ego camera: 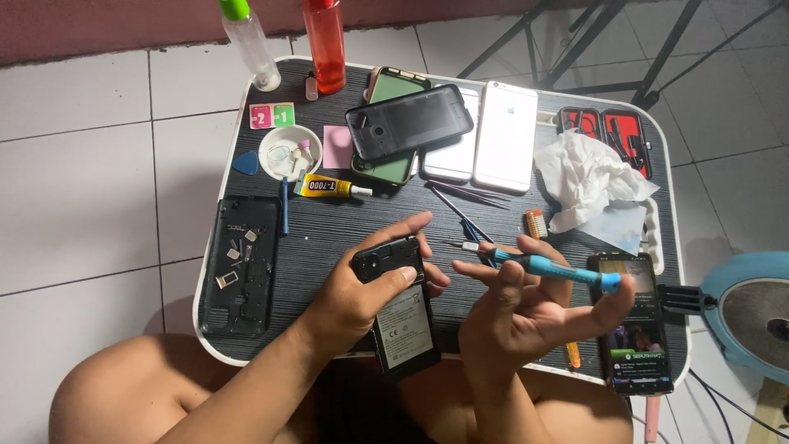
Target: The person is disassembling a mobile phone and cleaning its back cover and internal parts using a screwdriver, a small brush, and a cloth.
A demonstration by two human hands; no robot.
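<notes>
My left hand grips a black phone with its back cover off, the battery facing up, held over the near edge of a small dark table. My right hand holds a blue-handled screwdriver across its fingers, the tip pointing left toward the phone's upper right corner. The tip is close to the phone; whether it touches is unclear.
On the table: a black phone back frame with small parts at left, a glue tube, a white dish, several stacked phones, crumpled tissue, a red tool case, a lit phone at right. Two bottles stand at the back.
</notes>
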